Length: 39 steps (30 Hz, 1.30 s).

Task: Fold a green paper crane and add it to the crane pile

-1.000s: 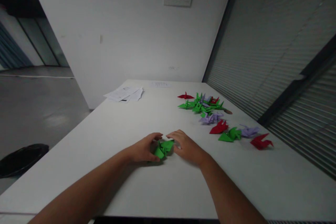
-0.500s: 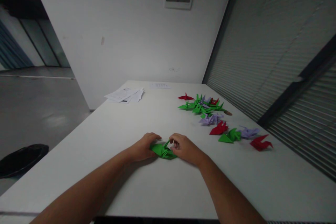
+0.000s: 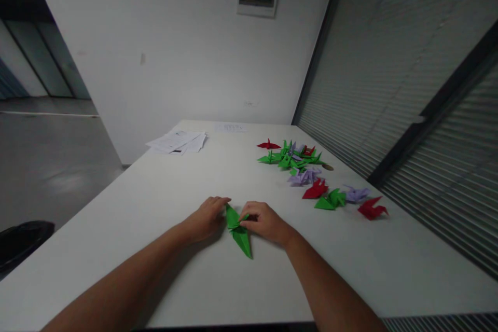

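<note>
A green paper crane (image 3: 241, 241) sits on the white table, its two long wings running from upper left to lower right. My right hand (image 3: 264, 222) pinches it near the middle, thumb and forefinger closed on a narrow folded part. At its upper end, my left hand (image 3: 208, 218) has its fingers closed around the wing tip. The left thumb is partly hidden, so the exact hold there is hard to make out.
Several finished paper cranes in green, lilac and red lie heaped (image 3: 293, 158) at the back right, with a red crane (image 3: 372, 209) nearest me. Loose papers (image 3: 177, 141) lie at the back left. A black bin (image 3: 25, 244) stands left of the table (image 3: 175, 280).
The green crane has turned from lying crosswise to slanting towards me. My right hand has moved in from its right end to pinch its middle. The view has shifted slightly right.
</note>
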{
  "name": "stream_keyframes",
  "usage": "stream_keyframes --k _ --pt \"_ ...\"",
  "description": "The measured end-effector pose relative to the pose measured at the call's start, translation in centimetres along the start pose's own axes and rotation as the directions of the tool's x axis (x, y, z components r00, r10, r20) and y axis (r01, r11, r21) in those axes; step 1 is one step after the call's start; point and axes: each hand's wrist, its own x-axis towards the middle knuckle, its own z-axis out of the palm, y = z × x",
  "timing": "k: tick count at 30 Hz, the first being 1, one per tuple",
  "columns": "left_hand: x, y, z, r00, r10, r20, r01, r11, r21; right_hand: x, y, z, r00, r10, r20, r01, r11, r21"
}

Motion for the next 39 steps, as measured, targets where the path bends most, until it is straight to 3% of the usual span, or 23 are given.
stream_keyframes --k 6,9,11,14,19,23,29,39 --pt "0.3 -0.1 -0.5 0.993 -0.120 -0.019 0.121 0.991 0.056 -0.1 0.2 -1.0 0.989 0.087 -0.122 -0.089 0.996 -0.016" --pt "0.8 0.3 -1.0 0.980 -0.191 -0.050 0.194 0.978 0.074 -0.1 1.2 -2.2 0.964 0.103 -0.245 -0.115 0.993 -0.035" --pt "1.0 0.5 -1.1 0.972 -0.224 -0.069 0.229 0.969 0.089 -0.1 2.3 -3.1 0.914 0.132 -0.384 -0.172 0.982 -0.074" --pt "1.0 1.0 -1.1 0.972 -0.233 -0.020 0.234 0.965 0.116 0.0 3.8 -4.4 0.800 0.209 -0.563 -0.353 0.922 -0.159" --pt "1.0 1.7 -1.1 0.965 -0.255 0.063 0.246 0.961 0.122 0.9 5.0 -6.6 0.664 0.246 -0.706 -0.533 0.818 -0.215" --pt "1.0 1.9 -1.4 0.962 -0.263 0.077 0.252 0.959 0.129 2.6 5.5 -9.8 0.607 0.279 -0.744 -0.648 0.716 -0.260" --pt "0.9 1.7 -1.6 0.966 -0.246 0.086 0.235 0.965 0.120 5.2 7.2 -14.3 0.602 0.410 -0.685 -0.756 0.569 -0.324" --pt "0.7 1.6 -1.7 0.967 -0.235 0.096 0.223 0.967 0.120 6.5 8.5 -16.5 0.575 0.502 -0.645 -0.818 0.375 -0.437"
